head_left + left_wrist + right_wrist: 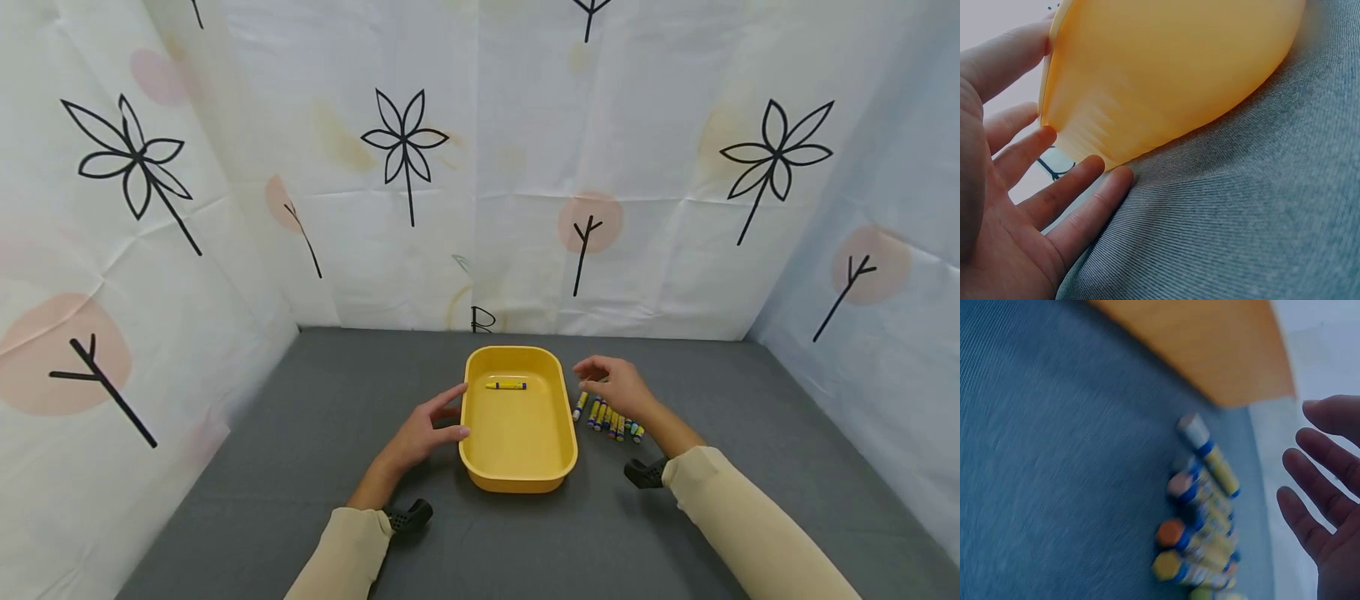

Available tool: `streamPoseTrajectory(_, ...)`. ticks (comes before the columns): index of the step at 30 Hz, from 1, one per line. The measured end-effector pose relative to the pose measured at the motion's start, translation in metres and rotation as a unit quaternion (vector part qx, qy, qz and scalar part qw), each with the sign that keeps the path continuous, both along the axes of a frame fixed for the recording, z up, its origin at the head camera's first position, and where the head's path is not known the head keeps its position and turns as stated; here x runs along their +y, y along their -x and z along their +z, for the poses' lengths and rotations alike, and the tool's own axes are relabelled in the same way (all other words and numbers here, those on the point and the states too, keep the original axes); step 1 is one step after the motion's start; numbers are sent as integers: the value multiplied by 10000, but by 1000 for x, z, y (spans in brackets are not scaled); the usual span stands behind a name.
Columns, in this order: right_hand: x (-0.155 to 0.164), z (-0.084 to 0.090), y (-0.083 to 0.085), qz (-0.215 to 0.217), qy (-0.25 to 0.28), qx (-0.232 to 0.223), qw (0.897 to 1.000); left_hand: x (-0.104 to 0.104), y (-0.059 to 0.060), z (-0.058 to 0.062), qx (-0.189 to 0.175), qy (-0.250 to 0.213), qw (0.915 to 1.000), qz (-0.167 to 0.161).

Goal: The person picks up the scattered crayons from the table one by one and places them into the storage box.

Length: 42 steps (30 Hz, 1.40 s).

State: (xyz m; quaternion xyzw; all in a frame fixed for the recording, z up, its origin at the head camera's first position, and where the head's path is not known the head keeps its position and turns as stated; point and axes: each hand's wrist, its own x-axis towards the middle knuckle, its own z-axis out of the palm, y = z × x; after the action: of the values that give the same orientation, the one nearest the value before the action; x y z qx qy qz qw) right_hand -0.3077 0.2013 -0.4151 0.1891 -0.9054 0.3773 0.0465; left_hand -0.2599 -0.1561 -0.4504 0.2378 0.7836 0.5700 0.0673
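Observation:
A yellow tray (517,450) stands on the dark grey cloth, with one yellow crayon (506,386) lying inside toward its far end. My left hand (422,433) rests against the tray's left side, its fingers spread and touching the wall and rim. Several yellow-wrapped crayons with blue bands (1200,544) lie side by side to the right of the tray. One white-ended crayon (1200,437) sits a little apart from the others, closer to the tray. Above these crayons hovers my right hand (617,385), fingers loosely bent, with nothing visible in it.
Grey cloth (360,392) covers the table. A white fabric backdrop (510,167) with black plant drawings rises behind it and along both sides. Each wrist wears a black band with a device, such as the left wrist device (411,515).

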Motion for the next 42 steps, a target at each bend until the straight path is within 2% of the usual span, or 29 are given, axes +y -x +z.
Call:
streamPoseTrajectory(3,5,-9,1,43,-243,-65,9997,1,-8,13,-79,50,9999,-92)
streamPoseTrajectory(7,9,-18,2,211,-537,-27,9983,1,-11,19,-99,128,9998,-112)
streamPoseTrajectory(11,12,-25,5,450,-848,108,9953,1,-11,19,-94,108,9998,-106)
streamPoseTrajectory(19,16,-32,10,794,-1184,-38,9898,2,-10,18,-107,126,9998,-91)
streamPoseTrajectory(25,12,-32,10,850,-1319,-251,9873,2,-10,18,-135,93,9998,-105)
streamPoseTrajectory(30,9,-33,9,819,-1447,-54,9861,2,-9,17,-104,74,9999,-108)
streamPoseTrajectory(35,13,-35,10,758,-1400,164,9871,2,-8,16,-103,86,9999,-100)
streamPoseTrajectory(42,20,-32,10,639,-845,525,9930,1,-8,15,-112,71,9999,-109)
